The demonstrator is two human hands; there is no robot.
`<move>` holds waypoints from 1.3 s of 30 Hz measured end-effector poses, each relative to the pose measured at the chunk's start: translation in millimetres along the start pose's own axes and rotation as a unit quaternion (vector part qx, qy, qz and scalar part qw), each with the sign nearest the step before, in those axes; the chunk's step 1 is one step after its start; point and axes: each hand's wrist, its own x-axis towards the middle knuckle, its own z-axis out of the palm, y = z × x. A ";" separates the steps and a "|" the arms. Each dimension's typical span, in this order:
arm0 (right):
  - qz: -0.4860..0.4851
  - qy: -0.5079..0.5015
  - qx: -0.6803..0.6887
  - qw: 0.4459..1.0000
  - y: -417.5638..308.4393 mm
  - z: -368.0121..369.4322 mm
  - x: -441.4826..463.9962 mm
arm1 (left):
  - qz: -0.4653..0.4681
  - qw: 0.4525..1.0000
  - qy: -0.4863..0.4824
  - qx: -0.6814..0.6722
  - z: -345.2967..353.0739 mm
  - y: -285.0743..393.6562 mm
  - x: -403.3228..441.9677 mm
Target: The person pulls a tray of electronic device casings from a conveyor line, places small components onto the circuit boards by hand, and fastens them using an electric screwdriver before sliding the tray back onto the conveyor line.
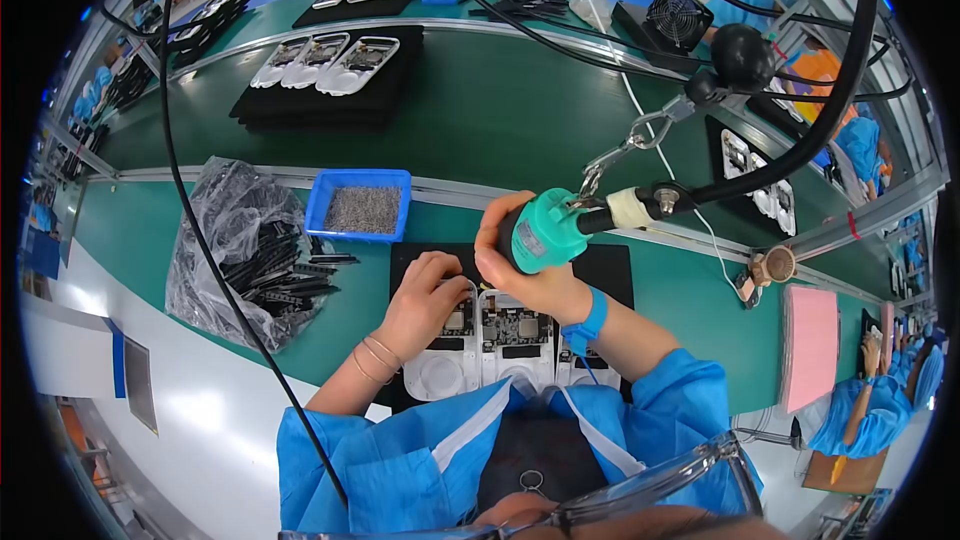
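Note:
My right hand point(496, 258) is wrapped round a green-topped electric screwdriver point(548, 232), which hangs by a metal chain and has a thick black cable. Its lower end is hidden by my hand. My left hand point(422, 308) rests over the top of the left white housing point(438, 372), fingers bent and pressed together; what the fingertips hold, if anything, is hidden. Beside it lies a middle white housing point(517, 365) with an exposed circuit board point(517, 325). A third white housing point(580, 370) is partly covered by my right forearm. All three lie on a black mat point(608, 275).
A blue tray of small screws point(318, 202) stands beyond my left hand, next to a clear bag of black strips point(275, 270). Further back, white housings point(357, 66) lie on black foam on the green belt. Pink sheets point(810, 345) are at right. A black cable point(200, 230) crosses at left.

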 end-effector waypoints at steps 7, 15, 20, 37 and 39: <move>-0.006 0.005 -0.003 1.000 4.9 3.9 6.2 | -0.055 0.996 -0.034 -0.069 7.2 -6.8 -2.4; -0.024 -0.007 -0.011 1.000 9.2 1.4 10.9 | -0.061 0.994 -0.054 -0.076 6.9 -7.6 -1.3; -0.032 -0.026 -0.041 0.998 10.6 8.5 10.2 | -0.052 0.996 -0.070 -0.031 8.0 -8.7 -4.3; 0.026 0.032 0.098 0.994 9.4 -0.5 -0.2 | -0.053 0.994 -0.060 -0.071 15.5 -10.5 0.6; 0.032 0.006 0.057 0.998 11.1 -0.3 -2.2 | -0.054 0.993 -0.066 -0.082 12.5 -8.1 0.6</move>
